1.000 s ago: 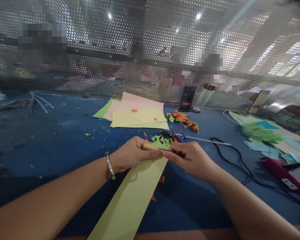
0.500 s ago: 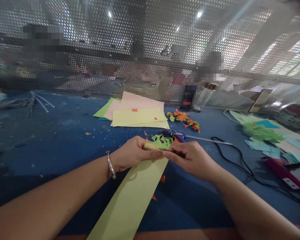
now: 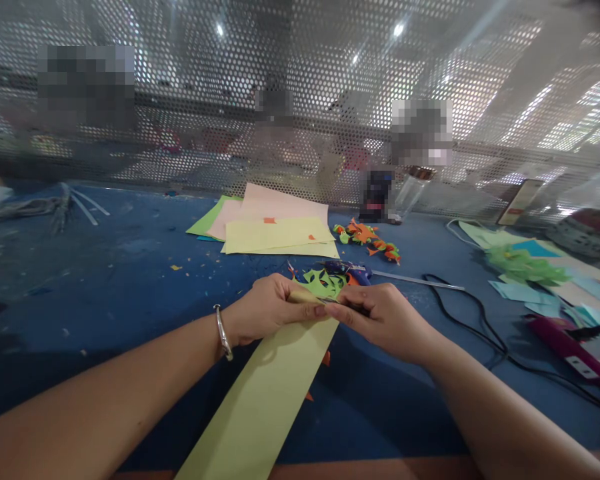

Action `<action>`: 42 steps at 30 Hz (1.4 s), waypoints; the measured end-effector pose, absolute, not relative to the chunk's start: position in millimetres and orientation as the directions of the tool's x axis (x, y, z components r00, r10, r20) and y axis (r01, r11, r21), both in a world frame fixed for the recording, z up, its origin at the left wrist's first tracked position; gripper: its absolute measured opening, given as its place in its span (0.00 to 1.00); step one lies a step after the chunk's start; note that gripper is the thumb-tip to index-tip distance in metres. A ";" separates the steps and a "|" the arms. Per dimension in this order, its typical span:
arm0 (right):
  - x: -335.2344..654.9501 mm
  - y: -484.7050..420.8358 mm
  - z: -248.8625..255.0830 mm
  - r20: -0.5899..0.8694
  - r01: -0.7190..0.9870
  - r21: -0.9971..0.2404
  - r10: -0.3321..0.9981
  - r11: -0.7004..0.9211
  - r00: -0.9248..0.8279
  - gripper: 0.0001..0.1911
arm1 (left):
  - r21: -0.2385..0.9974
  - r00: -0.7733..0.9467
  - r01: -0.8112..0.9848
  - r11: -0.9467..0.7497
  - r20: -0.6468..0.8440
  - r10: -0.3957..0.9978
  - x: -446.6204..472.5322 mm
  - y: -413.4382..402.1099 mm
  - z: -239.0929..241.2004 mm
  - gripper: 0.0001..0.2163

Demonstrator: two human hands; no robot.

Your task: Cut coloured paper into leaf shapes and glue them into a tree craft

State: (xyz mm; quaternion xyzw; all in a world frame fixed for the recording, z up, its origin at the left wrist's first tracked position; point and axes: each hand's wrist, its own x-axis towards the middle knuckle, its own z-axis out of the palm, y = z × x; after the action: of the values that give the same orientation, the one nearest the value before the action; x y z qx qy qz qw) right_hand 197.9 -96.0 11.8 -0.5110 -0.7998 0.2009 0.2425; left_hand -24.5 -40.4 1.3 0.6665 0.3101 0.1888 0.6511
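A long pale yellow paper strip (image 3: pixel 260 393) runs from my fingers down past the near table edge. My left hand (image 3: pixel 275 308) is closed on its far end, where the paper curls over, with the thumb pressed on top. Against that end, my right hand (image 3: pixel 380 317) is closed around what look like small scissors (image 3: pixel 330 301). Only a thin metal sliver shows; the fingers hide the remainder. The two thumb tips meet at the paper. Just beyond the hands lie green paper cut-outs (image 3: pixel 325 281) and a blue glue gun (image 3: pixel 347 269) with a clear stick.
Pink and yellow sheets (image 3: pixel 280 233) are stacked behind, beside orange and green paper pieces (image 3: pixel 365 233). A black cable (image 3: pixel 480 327) curves right toward a magenta tool (image 3: pixel 570 347). Light green and blue papers (image 3: pixel 530 293) lie at right. A perforated metal screen (image 3: pixel 300 80) closes off the back.
Both hands stay almost in place at the paper's end. The curled end has tilted a little, and the strip has shifted very slightly right.
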 end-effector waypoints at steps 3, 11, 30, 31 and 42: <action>198.6 -96.2 11.2 0.183 0.721 -0.567 0.915 0.398 -0.360 0.24 | 0.986 0.737 0.166 0.030 -0.144 0.661 -24.3 -40.7 2.1 0.23; 198.0 -95.1 11.3 0.195 0.716 -0.571 0.914 0.402 -0.357 0.25 | 0.969 0.731 0.190 0.155 -0.245 0.637 -27.4 -40.1 6.5 0.17; 198.6 -93.3 11.8 0.197 0.712 -0.583 0.918 0.392 -0.344 0.26 | 0.967 0.749 0.168 0.191 -0.251 0.613 -28.0 -37.8 6.2 0.17; 198.6 -93.3 11.6 0.198 0.712 -0.582 0.917 0.393 -0.345 0.26 | 0.968 0.747 0.170 0.187 -0.250 0.616 -27.9 -38.2 6.3 0.18; 199.3 -94.4 13.2 0.205 0.709 -0.573 0.909 0.412 -0.363 0.26 | 0.969 0.742 0.198 0.148 -0.247 0.623 -27.8 -39.7 8.1 0.20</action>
State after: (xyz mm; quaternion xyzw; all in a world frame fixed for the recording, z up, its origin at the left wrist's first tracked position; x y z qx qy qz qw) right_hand 199.3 -94.4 13.2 -0.5048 -0.8013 0.1980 0.2529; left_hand -27.8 -39.7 8.1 0.6339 0.3237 0.1549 0.6851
